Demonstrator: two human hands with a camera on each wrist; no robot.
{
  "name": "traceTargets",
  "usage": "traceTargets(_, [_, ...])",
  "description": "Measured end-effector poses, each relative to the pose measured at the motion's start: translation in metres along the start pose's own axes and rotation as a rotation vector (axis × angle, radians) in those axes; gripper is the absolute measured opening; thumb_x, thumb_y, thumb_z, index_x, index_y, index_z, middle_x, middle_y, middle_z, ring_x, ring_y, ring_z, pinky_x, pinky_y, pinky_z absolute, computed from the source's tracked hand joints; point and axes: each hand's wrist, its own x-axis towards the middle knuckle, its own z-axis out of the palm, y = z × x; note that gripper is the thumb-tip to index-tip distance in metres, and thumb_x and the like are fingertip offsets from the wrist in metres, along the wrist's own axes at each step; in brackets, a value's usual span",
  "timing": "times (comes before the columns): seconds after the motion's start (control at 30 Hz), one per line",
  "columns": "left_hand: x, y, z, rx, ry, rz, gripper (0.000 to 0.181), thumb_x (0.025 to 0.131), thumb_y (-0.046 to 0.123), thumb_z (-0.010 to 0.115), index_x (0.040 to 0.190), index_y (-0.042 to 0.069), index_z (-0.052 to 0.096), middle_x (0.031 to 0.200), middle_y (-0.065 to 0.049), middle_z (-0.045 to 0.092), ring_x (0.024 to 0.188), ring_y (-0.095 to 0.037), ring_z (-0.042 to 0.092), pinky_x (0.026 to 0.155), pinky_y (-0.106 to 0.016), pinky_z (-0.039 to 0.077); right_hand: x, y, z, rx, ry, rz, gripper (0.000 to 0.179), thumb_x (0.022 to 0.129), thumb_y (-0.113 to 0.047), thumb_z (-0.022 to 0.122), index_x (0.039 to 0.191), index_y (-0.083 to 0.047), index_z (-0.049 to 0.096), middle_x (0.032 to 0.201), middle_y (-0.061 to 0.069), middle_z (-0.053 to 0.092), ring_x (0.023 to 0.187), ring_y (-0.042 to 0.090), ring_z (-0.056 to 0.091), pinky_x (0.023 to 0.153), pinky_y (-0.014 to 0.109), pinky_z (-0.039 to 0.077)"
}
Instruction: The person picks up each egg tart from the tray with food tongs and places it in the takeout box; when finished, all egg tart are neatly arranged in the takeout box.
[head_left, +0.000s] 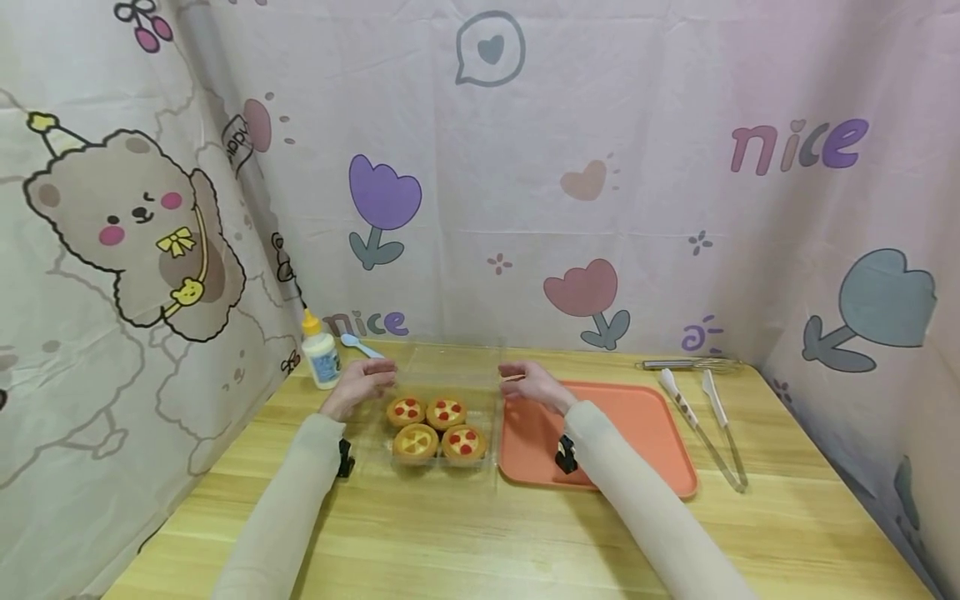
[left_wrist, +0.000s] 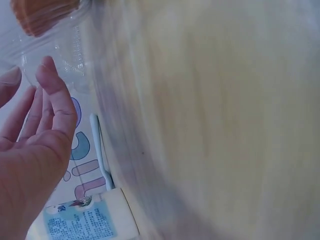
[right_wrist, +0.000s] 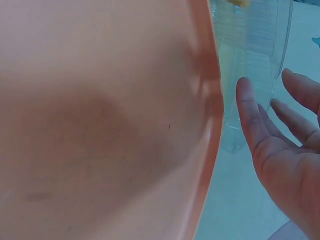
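A clear plastic box with a raised clear lid stands mid-table, with several small round tarts inside. Three tarts carry red pieces on top; one tart at the near left has yellow wedges. My left hand is at the left side of the lid, fingers loosely bent and thumb apart from them. Across from it, my right hand is at the lid's right side, over the tray's far left corner. Both wrist views show the fingers close to the clear plastic, curled round nothing.
An orange tray lies right of the box, with white-tipped tongs beside it and a whisk behind. At the back left stand a white bottle with a yellow cap and a light-blue spoon. A printed curtain borders the table.
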Motion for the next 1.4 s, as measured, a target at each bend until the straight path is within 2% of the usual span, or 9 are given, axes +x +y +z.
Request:
traceTargets(0.13, [0.001, 0.000, 0.000, -0.002, 0.026, 0.019, 0.053, 0.099, 0.011, 0.057, 0.145, -0.007, 0.039, 0.146, -0.028, 0.043, 0.118, -0.032, 0.059, 0.086, -0.035, 0.059, 0.004, 0.001, -0.001, 0.012, 0.039, 0.015, 0.047, 0.099, -0.004, 0.053, 0.143, 0.006, 0.043, 0.148, 0.028, 0.041, 0.125, 0.040, 0.054, 0.101, 0.050, 0.052])
traceTargets(0.27, [0.003, 0.000, 0.000, -0.017, 0.064, 0.044, 0.053, 0.096, 0.007, 0.061, 0.143, -0.007, 0.041, 0.142, -0.029, 0.047, 0.106, -0.022, 0.064, 0.081, -0.030, 0.059, 0.007, -0.001, 0.000, 0.058, 0.125, 0.024, 0.042, 0.099, -0.005, 0.055, 0.139, 0.002, 0.050, 0.142, 0.026, 0.049, 0.124, 0.037, 0.056, 0.101, 0.050, 0.052])
traceTargets(0.47, [0.009, 0.001, 0.003, -0.063, 0.125, 0.068, 0.061, 0.090, -0.001, 0.065, 0.145, -0.005, 0.039, 0.135, -0.032, 0.050, 0.084, -0.002, 0.063, 0.075, -0.024, 0.058, 0.011, -0.007, 0.004, 0.185, 0.215, 0.002, 0.051, 0.099, -0.004, 0.054, 0.148, -0.001, 0.037, 0.136, 0.031, 0.052, 0.117, 0.040, 0.060, 0.101, 0.057, 0.050])
traceTargets(0.57, [0.010, 0.004, 0.005, -0.049, 0.149, 0.061, 0.062, 0.089, -0.003, 0.065, 0.145, -0.005, 0.040, 0.130, -0.030, 0.052, 0.081, -0.001, 0.061, 0.073, -0.023, 0.058, 0.013, -0.009, 0.005, 0.195, 0.245, 0.008, 0.052, 0.099, -0.003, 0.054, 0.147, -0.002, 0.036, 0.132, 0.032, 0.053, 0.115, 0.042, 0.061, 0.100, 0.058, 0.051])
traceTargets(0.73, [0.010, 0.009, 0.005, 0.000, 0.184, 0.072, 0.057, 0.090, -0.003, 0.064, 0.142, -0.006, 0.043, 0.120, -0.026, 0.056, 0.079, -0.005, 0.060, 0.068, -0.025, 0.058, 0.014, -0.012, 0.007, 0.175, 0.284, 0.028, 0.041, 0.098, -0.003, 0.056, 0.139, -0.001, 0.049, 0.126, 0.025, 0.058, 0.112, 0.038, 0.063, 0.097, 0.055, 0.053])
traceTargets(0.93, [0.007, 0.014, 0.004, 0.068, 0.239, 0.123, 0.049, 0.089, -0.001, 0.067, 0.135, -0.007, 0.049, 0.109, -0.022, 0.061, 0.076, -0.004, 0.058, 0.065, -0.027, 0.058, 0.016, -0.014, 0.005, 0.155, 0.295, 0.018, 0.031, 0.098, -0.006, 0.057, 0.128, -0.001, 0.057, 0.125, 0.025, 0.060, 0.113, 0.040, 0.061, 0.096, 0.056, 0.053])
traceTargets(1.1, [0.004, 0.018, 0.004, 0.095, 0.256, 0.151, 0.038, 0.088, -0.002, 0.068, 0.123, -0.006, 0.054, 0.108, -0.027, 0.063, 0.076, -0.008, 0.060, 0.066, -0.032, 0.059, 0.014, -0.016, 0.003, 0.193, 0.287, -0.043, 0.029, 0.099, -0.008, 0.057, 0.127, -0.004, 0.059, 0.126, 0.026, 0.058, 0.114, 0.044, 0.058, 0.097, 0.062, 0.050])
traceTargets(1.27, [0.005, 0.012, 0.002, 0.117, 0.271, 0.156, 0.035, 0.088, 0.001, 0.070, 0.119, -0.006, 0.056, 0.108, -0.020, 0.068, 0.077, -0.006, 0.060, 0.064, -0.030, 0.057, 0.009, -0.021, 0.001, 0.196, 0.288, -0.092, 0.026, 0.098, -0.008, 0.059, 0.123, -0.003, 0.062, 0.123, 0.025, 0.062, 0.109, 0.039, 0.061, 0.097, 0.060, 0.051])
traceTargets(1.4, [0.002, 0.009, 0.001, 0.124, 0.291, 0.184, 0.029, 0.086, 0.003, 0.073, 0.113, -0.004, 0.062, 0.106, -0.019, 0.072, 0.076, -0.004, 0.064, 0.064, -0.030, 0.057, 0.001, -0.022, 0.001, 0.197, 0.266, -0.118, 0.026, 0.097, -0.007, 0.060, 0.122, -0.001, 0.063, 0.115, 0.021, 0.065, 0.113, 0.045, 0.058, 0.097, 0.061, 0.051])
